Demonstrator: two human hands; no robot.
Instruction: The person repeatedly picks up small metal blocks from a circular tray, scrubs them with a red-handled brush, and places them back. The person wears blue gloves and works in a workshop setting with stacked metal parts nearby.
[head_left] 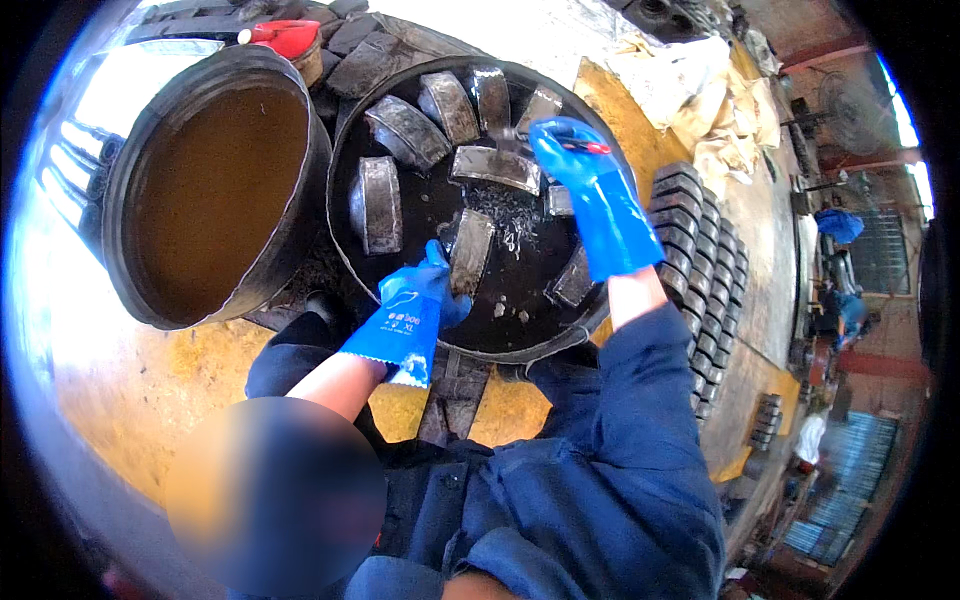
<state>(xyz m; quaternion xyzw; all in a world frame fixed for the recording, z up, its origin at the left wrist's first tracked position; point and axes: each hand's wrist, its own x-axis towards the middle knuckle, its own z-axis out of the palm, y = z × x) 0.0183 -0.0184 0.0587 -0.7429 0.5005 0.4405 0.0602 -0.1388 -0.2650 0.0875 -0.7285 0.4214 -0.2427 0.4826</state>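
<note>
My left hand point(420, 295), in a blue rubber glove, grips the lower left side of a wet, curved grey block point(473, 250). This block stands tilted in a wide round black tub point(342, 140). Over the tub's far right part, my right hand point(570, 155), gloved the same way, is closed around a tool with a red handle point(597, 148). The tool's working end is mostly hidden by the glove and splashing. Just beyond the held block lies another curved block point(497, 168). More such blocks point(380, 205) rest along the tub's left and far sides.
A large drum of brown liquid point(215, 190) stands left of the tub. Behind it sits a red-topped container point(285, 38). Stacked rows of dark curved blocks point(695, 270) are to the right, with pale sacks point(690, 90) beyond. A fan point(850, 105) stands far right.
</note>
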